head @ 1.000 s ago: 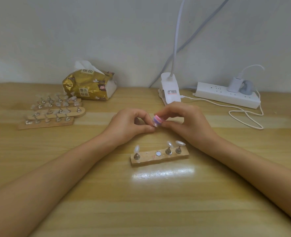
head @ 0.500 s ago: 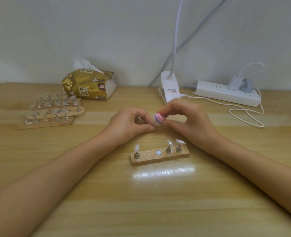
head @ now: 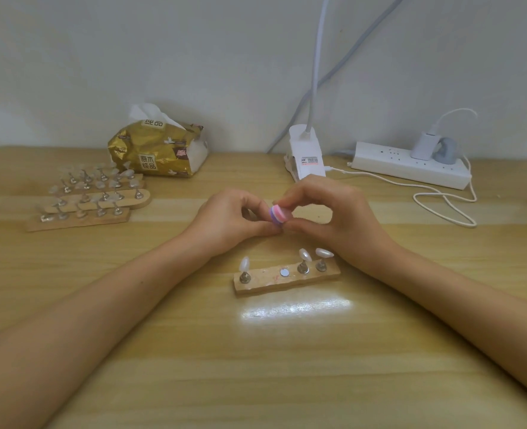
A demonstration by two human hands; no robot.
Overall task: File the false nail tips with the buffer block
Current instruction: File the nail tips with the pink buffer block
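Two hands meet above the middle of the wooden table (head: 287, 382), well behind the nearest wooden holder (head: 265, 283). My right hand (head: 339, 221) grips the buffer block (head: 278, 215), a small pink and purple striped piece, pinched between thumb and curled fingers and raised off the table. My left hand (head: 231, 219) has its fingers curled and its thumb and forefinger brought together right at the block's lower edge. What sits between those fingertips is too small and too hidden for me to make out, so I cannot tell whether that hand grasps anything.

On the near holder three false nail tips stand on little metal pegs: one (head: 244, 264) at the left end and two (head: 304, 254) (head: 324, 252) close together at the right end. Between them lies a bare round metal disc (head: 284, 272).

Far to the left, more holders (head: 86, 209) lie side by side, crowded with pegs and tips. Behind them is a gold tissue pack (head: 157, 150). A white lamp clamp (head: 305, 156) sits at the back edge, and a white power strip (head: 410, 167) with a looping cable (head: 441, 209) lies to the right.
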